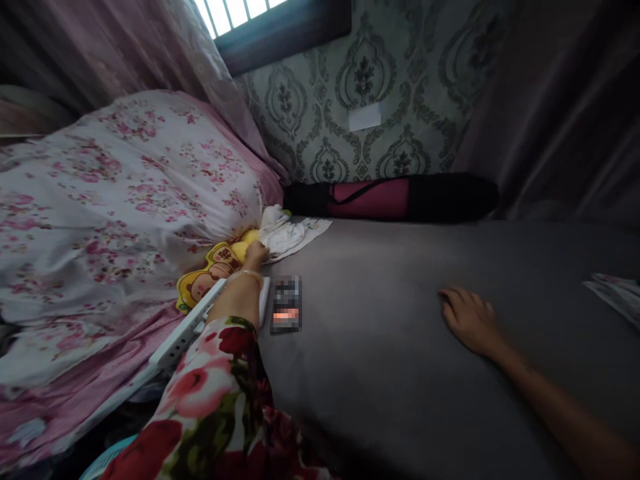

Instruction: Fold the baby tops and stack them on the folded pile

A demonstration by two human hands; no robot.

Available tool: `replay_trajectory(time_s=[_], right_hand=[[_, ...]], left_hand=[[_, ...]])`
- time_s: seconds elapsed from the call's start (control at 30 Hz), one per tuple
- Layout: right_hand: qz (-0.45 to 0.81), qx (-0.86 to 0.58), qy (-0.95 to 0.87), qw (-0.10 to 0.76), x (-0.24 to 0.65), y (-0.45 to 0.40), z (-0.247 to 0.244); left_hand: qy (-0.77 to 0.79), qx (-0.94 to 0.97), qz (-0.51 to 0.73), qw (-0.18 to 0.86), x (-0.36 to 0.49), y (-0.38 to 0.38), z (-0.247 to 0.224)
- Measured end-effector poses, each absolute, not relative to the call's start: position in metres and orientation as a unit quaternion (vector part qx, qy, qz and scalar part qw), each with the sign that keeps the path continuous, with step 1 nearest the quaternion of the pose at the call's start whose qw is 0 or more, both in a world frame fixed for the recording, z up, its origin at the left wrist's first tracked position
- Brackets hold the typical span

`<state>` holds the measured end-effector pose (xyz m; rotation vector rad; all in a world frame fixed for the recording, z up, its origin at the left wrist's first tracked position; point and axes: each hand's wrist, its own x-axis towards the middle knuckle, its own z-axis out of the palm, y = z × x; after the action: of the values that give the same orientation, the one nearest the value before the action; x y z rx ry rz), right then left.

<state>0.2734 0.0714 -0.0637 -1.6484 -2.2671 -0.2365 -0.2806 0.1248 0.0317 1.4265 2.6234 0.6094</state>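
Stretched out to the left, my left hand (257, 253) is closed beside a yellow plush (241, 247) and the near edge of a crumpled white cloth (287, 230). What its fingers hold, if anything, is hidden. My right hand (469, 321) rests palm down on the grey sheet (370, 360), open, with nothing under it that I can see. A blurred-out phone-like object (287, 304) lies to the right of my left forearm. Partly behind that arm is a yellow cartoon cushion (194, 288).
A white power strip (175, 341) lies along the left side under my forearm. Floral bedding (135, 180) is heaped at the left. A long black and maroon bag (380, 198) lies against the patterned wall. Folded papers or cloth (617, 297) sit at the right edge.
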Motion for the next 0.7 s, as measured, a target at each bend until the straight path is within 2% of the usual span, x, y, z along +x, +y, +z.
replay_trajectory(time_s=[0.13, 0.47, 0.7], right_hand=[[-0.092, -0.578, -0.793, 0.169, 0.275, 0.072, -0.064], [-0.077, -0.579, -0.796, 0.158, 0.278, 0.074, -0.063], [-0.063, -0.578, -0.795, 0.172, 0.279, 0.074, -0.065]], left_hand=[[0.861, 0.439, 0.255, 0.022, -0.277, 0.133, 0.041], [0.753, 0.51, 0.416, 0.004, -0.251, 0.173, 0.097], [0.664, 0.494, 0.561, -0.023, -0.215, 0.197, 0.149]])
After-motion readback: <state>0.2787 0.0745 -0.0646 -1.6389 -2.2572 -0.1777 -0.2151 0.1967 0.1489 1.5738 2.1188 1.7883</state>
